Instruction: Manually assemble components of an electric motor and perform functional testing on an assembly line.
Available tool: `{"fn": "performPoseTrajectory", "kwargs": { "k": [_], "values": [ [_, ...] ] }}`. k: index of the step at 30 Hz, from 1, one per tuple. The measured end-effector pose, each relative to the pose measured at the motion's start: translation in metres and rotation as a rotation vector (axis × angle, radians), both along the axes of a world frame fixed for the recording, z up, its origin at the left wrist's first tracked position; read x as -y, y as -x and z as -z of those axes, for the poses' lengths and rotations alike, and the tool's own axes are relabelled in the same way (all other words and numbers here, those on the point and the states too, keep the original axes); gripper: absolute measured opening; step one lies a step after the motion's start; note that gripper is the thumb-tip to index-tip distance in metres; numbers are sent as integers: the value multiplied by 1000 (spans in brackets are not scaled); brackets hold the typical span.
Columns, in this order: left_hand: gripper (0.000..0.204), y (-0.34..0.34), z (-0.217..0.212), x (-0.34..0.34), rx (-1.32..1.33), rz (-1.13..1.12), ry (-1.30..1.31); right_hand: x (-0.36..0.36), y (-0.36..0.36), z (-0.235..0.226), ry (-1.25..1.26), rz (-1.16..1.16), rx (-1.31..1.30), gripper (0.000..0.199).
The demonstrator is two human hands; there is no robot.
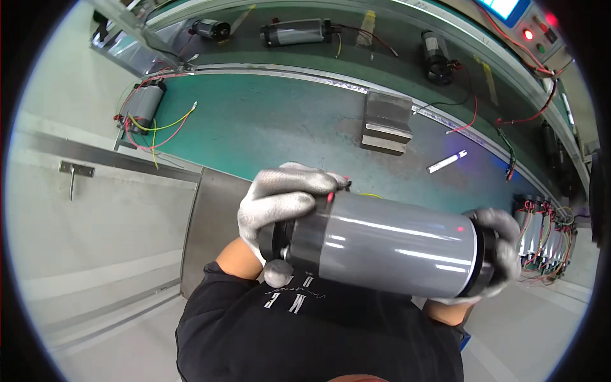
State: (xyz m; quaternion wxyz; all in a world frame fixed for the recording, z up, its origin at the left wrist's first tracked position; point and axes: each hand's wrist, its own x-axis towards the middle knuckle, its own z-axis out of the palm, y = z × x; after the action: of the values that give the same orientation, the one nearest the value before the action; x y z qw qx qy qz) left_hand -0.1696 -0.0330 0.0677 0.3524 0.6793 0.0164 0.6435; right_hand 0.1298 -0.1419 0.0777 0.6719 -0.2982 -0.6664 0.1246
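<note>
A large grey cylindrical electric motor (pixel 398 245) with black ends is held crosswise in front of my chest, close to the camera. My left hand (pixel 280 197), in a whitish work glove with dirty fingertips, wraps around its black left end. My right hand (pixel 507 251), also gloved, grips the black right end cap and is slightly blurred. A bit of yellow wire (pixel 369 195) shows behind the motor's upper edge, near a small red and black lead by my left fingers. Most of the lead is hidden by the motor and hand.
On the green bench (pixel 254 127) stand a stepped metal block (pixel 387 121) and a white pen-like stick (pixel 447 162). Another wired motor (pixel 146 102) lies at the left end. Beyond the bench rail, a line carries more motors (pixel 296 32). Several motors (pixel 541 232) stand at right.
</note>
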Motion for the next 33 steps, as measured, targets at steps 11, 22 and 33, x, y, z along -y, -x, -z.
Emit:
{"fn": "performPoseTrajectory", "kwargs": {
  "k": [11,22,33],
  "values": [
    [52,-46,54,-168,-469,-39,1151,-196,-29,61,895,382,33,48],
    [80,-54,57,-128,-670,-509,504,-137,65,100,700,113,149,24],
    [33,-77,68,-73,-1192,-320,-551,-14,-24,95,1263,-240,-90,27]
  ]
}}
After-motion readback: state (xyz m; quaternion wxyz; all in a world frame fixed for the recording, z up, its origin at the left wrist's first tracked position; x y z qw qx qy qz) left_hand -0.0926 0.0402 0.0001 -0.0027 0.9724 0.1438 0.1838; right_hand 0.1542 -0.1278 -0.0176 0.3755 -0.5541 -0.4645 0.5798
